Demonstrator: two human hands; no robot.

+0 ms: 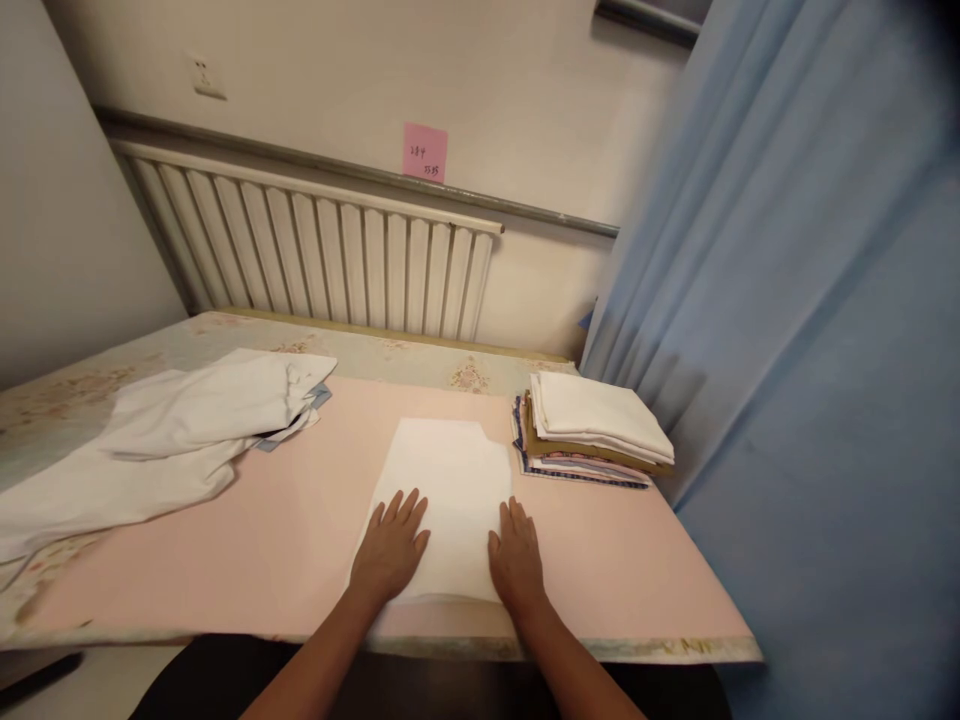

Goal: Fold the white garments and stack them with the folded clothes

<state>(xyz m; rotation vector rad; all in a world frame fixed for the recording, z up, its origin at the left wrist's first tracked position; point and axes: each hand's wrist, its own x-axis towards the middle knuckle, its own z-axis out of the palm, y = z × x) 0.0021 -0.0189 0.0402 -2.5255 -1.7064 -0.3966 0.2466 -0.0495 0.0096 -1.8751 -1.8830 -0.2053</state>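
A white piece of cloth (450, 480), laid flat in a roughly rectangular shape with a notch at its upper right corner, lies in front of me on a pink sheet (292, 540). My left hand (390, 545) rests flat on the cloth's left side, fingers stretched out. Along its right edge lies my right hand (517, 555), also flat, with the thumb apart from the other fingers. Neither hand grasps anything. Parts of the cloth's side edges are hidden under my hands.
A heap of loose white cloth (180, 430) lies at the left. To the right stands a stack of folded fabrics (600, 430), white on top. Behind the table are a radiator (322, 250) and a wall with a pink note (424, 152). A blue curtain (810, 350) hangs at the right.
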